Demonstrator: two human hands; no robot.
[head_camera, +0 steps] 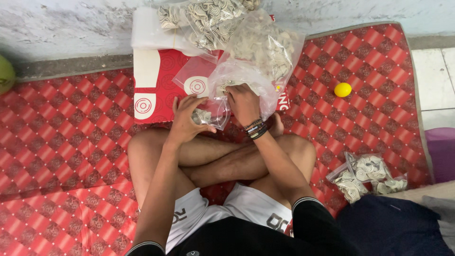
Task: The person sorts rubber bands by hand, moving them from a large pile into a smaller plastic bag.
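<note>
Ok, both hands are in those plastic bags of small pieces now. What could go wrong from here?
The left hand pinches a small clear bag of pieces by its edge; a loose grip could tip them onto the red mat. The right hand is inside the large bag, which leans open toward the lap and might slump and spill. Loose pieces could get lost on the patterned mat.

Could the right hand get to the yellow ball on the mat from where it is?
Probably yes. The yellow ball lies bare on the red mat, on the right hand's own side with nothing between them. But that hand is inside a big clear bag, so it would need to come out first.
</note>
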